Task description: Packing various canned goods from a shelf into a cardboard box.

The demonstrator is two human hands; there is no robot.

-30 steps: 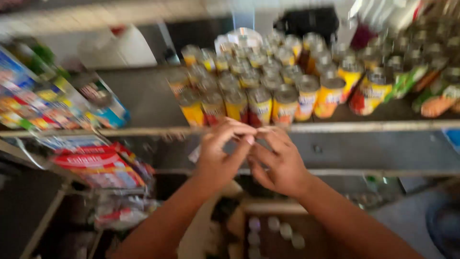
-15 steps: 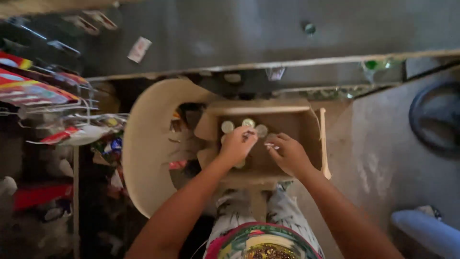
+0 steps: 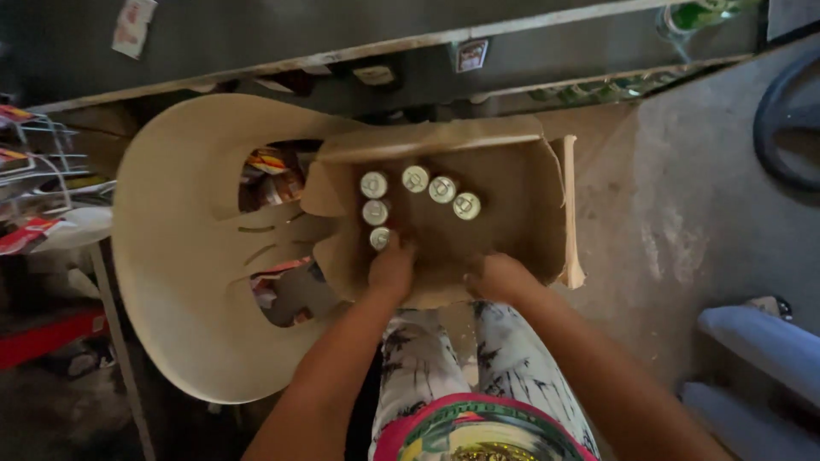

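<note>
An open cardboard box [image 3: 512,183] sits on a beige plastic chair [image 3: 179,256] below me. Several silver-topped cans [image 3: 415,178] stand upright in its left half. My left hand [image 3: 391,271] reaches into the box, its fingers over the nearest can [image 3: 380,238] in the left column. My right hand [image 3: 500,277] is at the box's near wall, fingers curled down inside and hidden, away from the cans. My patterned trousers [image 3: 418,367] show under both forearms.
A dark metal shelf edge [image 3: 342,51] runs across the top. Wire racks with colourful packets [image 3: 34,171] stand at the left. Grey concrete floor [image 3: 683,213] lies right of the box, with a black tyre [image 3: 786,128] and a blue-grey cushion [image 3: 760,341] at the right.
The view dropped from a shelf full of cans to the box on the chair. Both hands came down from the shelf edge and now sit lower in the box.
</note>
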